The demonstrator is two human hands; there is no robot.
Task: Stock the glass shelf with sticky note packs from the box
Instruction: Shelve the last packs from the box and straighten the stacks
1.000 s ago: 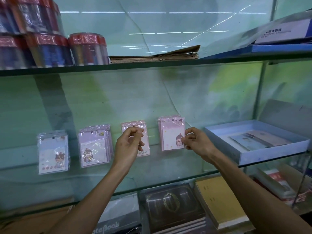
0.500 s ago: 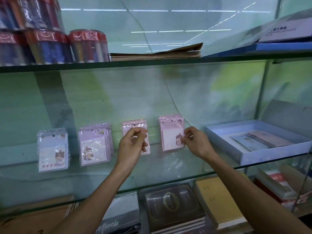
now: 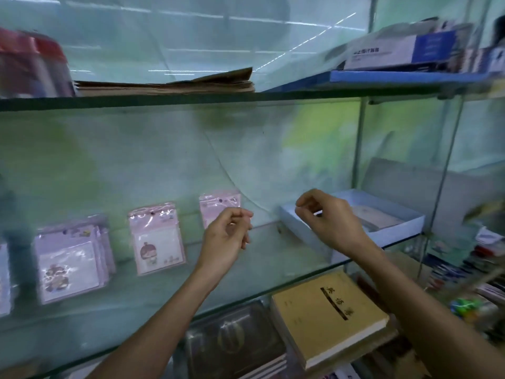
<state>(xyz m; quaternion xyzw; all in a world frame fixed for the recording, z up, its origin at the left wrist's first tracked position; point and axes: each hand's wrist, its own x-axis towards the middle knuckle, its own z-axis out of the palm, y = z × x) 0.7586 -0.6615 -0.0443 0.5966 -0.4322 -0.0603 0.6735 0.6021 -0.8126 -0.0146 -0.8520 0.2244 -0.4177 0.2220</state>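
Sticky note packs in clear wrappers lean against the back glass of the glass shelf (image 3: 273,272): a purple stack (image 3: 72,263), a pink pack (image 3: 157,239) and another pink pack (image 3: 218,205), partly hidden by my left hand. My left hand (image 3: 226,233) hovers in front of that pack, fingers loosely curled, holding nothing. My right hand (image 3: 325,220) hangs apart from the packs, just left of the pale blue box (image 3: 396,232), fingers loosely curled and empty. A few flat packs (image 3: 378,217) lie inside the box.
On the upper shelf lie a stack of brown paper (image 3: 166,84), red-lidded tubs (image 3: 32,67) and blue-white cartons (image 3: 404,54). Below the glass shelf lie a yellow notebook (image 3: 328,313) and a dark wrapped notebook (image 3: 235,340). Pens and small goods (image 3: 464,272) crowd the right.
Both hands have let go of the two pink packs and pulled back. My right hand has moved right toward the box. The view has swung to the right.
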